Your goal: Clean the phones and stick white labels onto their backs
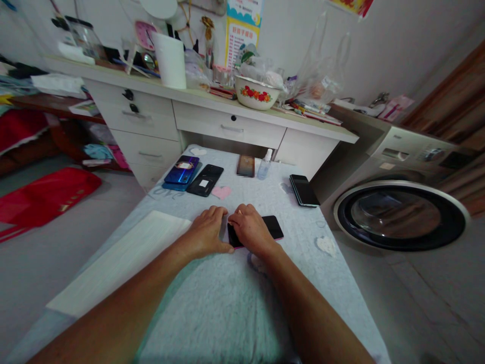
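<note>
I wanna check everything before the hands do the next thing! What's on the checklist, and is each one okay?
1. Phone lying flat on the cloth: ok.
2. Left hand at the phone's left end: ok.
3. Whole top of the phone uncovered: not ok; the right hand covers part of it.
4. Anything tucked inside the right hand: cannot tell; its underside is hidden.
5. Spray bottle standing upright, apart from the phone: ok.
6. Black phone with the white label clear of both hands: ok.
</note>
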`<state>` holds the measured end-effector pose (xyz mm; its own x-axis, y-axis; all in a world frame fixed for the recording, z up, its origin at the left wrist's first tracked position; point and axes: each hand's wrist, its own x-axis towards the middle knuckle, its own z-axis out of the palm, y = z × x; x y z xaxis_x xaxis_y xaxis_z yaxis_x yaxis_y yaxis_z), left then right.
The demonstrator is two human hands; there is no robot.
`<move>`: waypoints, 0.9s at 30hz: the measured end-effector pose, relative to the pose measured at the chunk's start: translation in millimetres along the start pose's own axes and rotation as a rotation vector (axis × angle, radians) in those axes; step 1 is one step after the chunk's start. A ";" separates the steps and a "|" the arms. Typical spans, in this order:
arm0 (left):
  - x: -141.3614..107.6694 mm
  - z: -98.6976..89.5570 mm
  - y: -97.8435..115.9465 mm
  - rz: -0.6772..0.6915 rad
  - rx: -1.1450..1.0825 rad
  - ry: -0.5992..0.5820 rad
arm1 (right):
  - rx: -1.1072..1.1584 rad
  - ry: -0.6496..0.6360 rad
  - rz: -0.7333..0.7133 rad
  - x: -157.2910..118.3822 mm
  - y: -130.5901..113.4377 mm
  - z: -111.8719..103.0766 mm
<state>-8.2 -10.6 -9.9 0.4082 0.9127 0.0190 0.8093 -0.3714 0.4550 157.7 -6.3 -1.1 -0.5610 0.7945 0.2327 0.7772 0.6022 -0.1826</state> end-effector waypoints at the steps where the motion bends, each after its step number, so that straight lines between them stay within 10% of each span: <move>1: 0.0 -0.2 0.1 0.000 -0.001 -0.001 | 0.004 -0.005 -0.015 -0.5 -0.1 -1.2; 27: -0.2 -1.7 2.1 -0.008 0.005 -0.012 | 0.070 -0.051 -0.058 -2.4 -0.9 -8.0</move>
<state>-7.2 -11.2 -7.5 0.4062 0.9138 0.0046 0.8148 -0.3645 0.4508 160.6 -9.3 6.2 -0.6194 0.7600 0.1967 0.7223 0.6499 -0.2366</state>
